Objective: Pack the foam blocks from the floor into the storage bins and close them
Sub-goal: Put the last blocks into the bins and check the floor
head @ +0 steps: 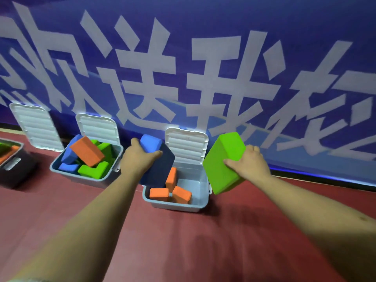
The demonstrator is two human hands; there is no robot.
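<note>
Left grip: blue block; right grip: green block.

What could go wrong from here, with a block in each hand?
The green block in the right hand sits beyond the right rim of the bin; released there, it would likely land on the floor. The neighbouring bin is heaped, an orange block jutting above its rim, so its lid may not shut.
</note>
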